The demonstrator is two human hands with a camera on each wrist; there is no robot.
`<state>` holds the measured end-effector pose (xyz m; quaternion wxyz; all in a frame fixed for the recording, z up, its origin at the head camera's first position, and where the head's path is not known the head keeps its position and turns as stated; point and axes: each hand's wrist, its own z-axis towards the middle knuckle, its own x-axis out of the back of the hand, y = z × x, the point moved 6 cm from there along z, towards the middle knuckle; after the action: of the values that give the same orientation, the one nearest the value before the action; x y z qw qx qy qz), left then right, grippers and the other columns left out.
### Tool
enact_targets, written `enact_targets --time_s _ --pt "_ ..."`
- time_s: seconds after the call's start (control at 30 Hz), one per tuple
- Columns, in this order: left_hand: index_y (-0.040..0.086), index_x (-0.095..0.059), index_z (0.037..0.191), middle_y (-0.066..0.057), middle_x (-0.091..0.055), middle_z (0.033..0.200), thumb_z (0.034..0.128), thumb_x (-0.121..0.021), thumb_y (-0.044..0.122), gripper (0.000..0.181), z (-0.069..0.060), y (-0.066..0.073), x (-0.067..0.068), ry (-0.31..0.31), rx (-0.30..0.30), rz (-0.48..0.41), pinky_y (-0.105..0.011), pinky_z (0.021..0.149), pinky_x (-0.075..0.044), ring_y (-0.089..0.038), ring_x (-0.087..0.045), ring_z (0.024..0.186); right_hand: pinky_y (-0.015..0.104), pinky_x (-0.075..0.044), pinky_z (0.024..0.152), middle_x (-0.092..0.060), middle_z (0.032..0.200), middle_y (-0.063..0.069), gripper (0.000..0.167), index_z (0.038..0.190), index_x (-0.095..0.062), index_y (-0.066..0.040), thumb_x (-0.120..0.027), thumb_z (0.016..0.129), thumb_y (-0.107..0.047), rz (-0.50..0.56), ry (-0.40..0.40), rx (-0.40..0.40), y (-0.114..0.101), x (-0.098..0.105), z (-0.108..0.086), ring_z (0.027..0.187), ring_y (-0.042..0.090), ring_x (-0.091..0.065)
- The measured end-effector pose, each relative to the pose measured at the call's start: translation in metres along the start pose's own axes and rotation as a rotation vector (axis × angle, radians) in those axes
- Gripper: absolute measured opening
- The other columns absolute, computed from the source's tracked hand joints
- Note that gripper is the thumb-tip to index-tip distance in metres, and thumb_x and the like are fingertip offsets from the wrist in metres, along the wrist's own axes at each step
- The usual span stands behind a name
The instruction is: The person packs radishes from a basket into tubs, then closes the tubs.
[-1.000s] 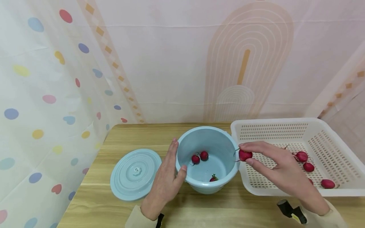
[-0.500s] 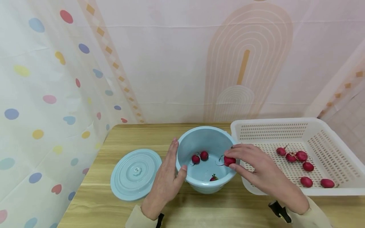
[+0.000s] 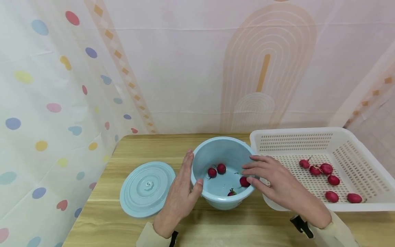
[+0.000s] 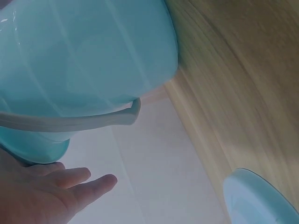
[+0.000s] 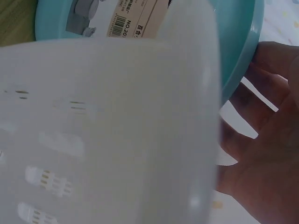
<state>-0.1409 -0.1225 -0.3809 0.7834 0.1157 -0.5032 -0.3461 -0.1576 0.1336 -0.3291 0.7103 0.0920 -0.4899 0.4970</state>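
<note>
A: How do the two hands stand?

B: The right-hand grip (image 3: pixel 276 181) is loose, with fingers spread over the right rim of the bucket (image 3: pixel 228 151); it seems to hold nothing. One radish (image 3: pixel 244 181) is inside the bucket, below these fingertips. The left-hand grip (image 3: pixel 180 195) has straight fingers along the left rim. How firmly it presses, I cannot tell.

A: What could go wrong from here?

B: In my judgement, if the right fingers lift carelessly, they may catch the rim and tip the bucket, because it looks light. A sideways sweep could also knock the white basket (image 3: pixel 367 206), which stands close beside. And a round radish may roll on the smooth bottom.

A: And the materials?

B: The bucket is glossy blue plastic, round, narrower at the bottom, with a paler curved handle (image 4: pixel 70 122) and a printed label (image 5: pixel 135 18). Its flat lid (image 3: pixel 139 192) has raised rings and lies on the wood-grained table (image 3: pixel 222 233). The basket is rectangular, with slotted walls. Six radishes (image 3: pixel 331 196) show in it, red, rounded, some with thin roots. Four show in the bucket; one, near the front wall, has a green leafy top (image 3: pixel 231 190).
</note>
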Motion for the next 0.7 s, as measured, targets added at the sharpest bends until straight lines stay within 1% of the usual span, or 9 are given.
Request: enact_targets --time_s 0.1,0.17,0.27,0.37,0.53,0.63,0.7 --pt "0.005 -0.02 0.165 -0.013 -0.023 0.171 0.0982 -0.05 0.03 0.077 0.0 0.001 0.0 0.001 -0.001 -0.004 -0.053 0.119 -0.033 -0.027 -0.026 0.155 0.064 -0.039 0.108 -0.069 0.134 -0.002 0.026 0.12 -0.078 -0.02 -0.075 0.094 -0.02 -0.009 -0.055 -0.04 0.001 -0.001 -0.002 0.138 0.033 -0.051" --pt "0.005 -0.021 0.165 -0.012 -0.023 0.171 0.0982 -0.05 0.03 0.077 0.0 0.001 0.0 0.002 -0.001 -0.005 -0.053 0.119 -0.033 -0.026 -0.026 0.155 0.069 -0.034 0.11 -0.065 0.141 -0.001 0.027 0.122 -0.078 -0.02 -0.072 0.097 -0.027 -0.009 -0.092 -0.082 0.003 -0.001 -0.004 0.143 0.035 -0.046" --pt "0.005 -0.021 0.165 -0.012 -0.022 0.171 0.0987 -0.05 0.031 0.077 0.0 0.001 0.0 -0.003 0.003 -0.001 -0.053 0.119 -0.033 -0.026 -0.027 0.155 0.075 -0.029 0.11 -0.059 0.148 0.0 0.033 0.128 -0.075 -0.022 -0.069 0.099 -0.035 -0.019 -0.126 -0.144 0.005 0.002 -0.009 0.148 0.037 -0.039" --pt "0.005 -0.02 0.165 -0.01 -0.021 0.171 0.0993 -0.051 0.03 0.077 0.001 0.001 -0.001 -0.015 0.006 0.001 -0.053 0.119 -0.033 -0.027 -0.027 0.155 0.077 -0.028 0.11 -0.053 0.155 0.0 0.04 0.135 -0.071 -0.021 -0.068 0.099 -0.038 -0.034 -0.14 -0.177 0.006 0.008 -0.015 0.151 0.037 -0.034" --pt "0.005 -0.018 0.166 -0.008 -0.018 0.172 0.0997 -0.051 0.029 0.078 0.001 0.0 -0.001 -0.024 0.001 -0.005 -0.054 0.119 -0.032 -0.028 -0.026 0.155 0.075 -0.025 0.113 -0.044 0.161 -0.001 0.05 0.147 -0.061 -0.023 -0.065 0.101 -0.04 -0.065 -0.164 -0.217 0.01 0.021 -0.026 0.154 0.035 -0.027" --pt "0.005 -0.018 0.166 -0.008 -0.018 0.172 0.0996 -0.052 0.028 0.078 0.0 0.0 -0.001 -0.02 -0.006 -0.007 -0.055 0.119 -0.032 -0.03 -0.026 0.155 0.07 -0.02 0.119 -0.042 0.163 0.0 0.052 0.151 -0.057 -0.025 -0.065 0.101 -0.039 -0.103 -0.169 -0.227 0.015 0.029 -0.033 0.156 0.033 -0.024" --pt "0.005 -0.018 0.165 -0.007 -0.018 0.172 0.0994 -0.052 0.028 0.078 0.0 0.0 -0.001 -0.017 -0.008 -0.01 -0.056 0.118 -0.033 -0.03 -0.027 0.155 0.065 -0.016 0.122 -0.041 0.164 0.0 0.055 0.153 -0.054 -0.025 -0.065 0.101 -0.038 -0.133 -0.163 -0.217 0.019 0.035 -0.037 0.156 0.032 -0.024"
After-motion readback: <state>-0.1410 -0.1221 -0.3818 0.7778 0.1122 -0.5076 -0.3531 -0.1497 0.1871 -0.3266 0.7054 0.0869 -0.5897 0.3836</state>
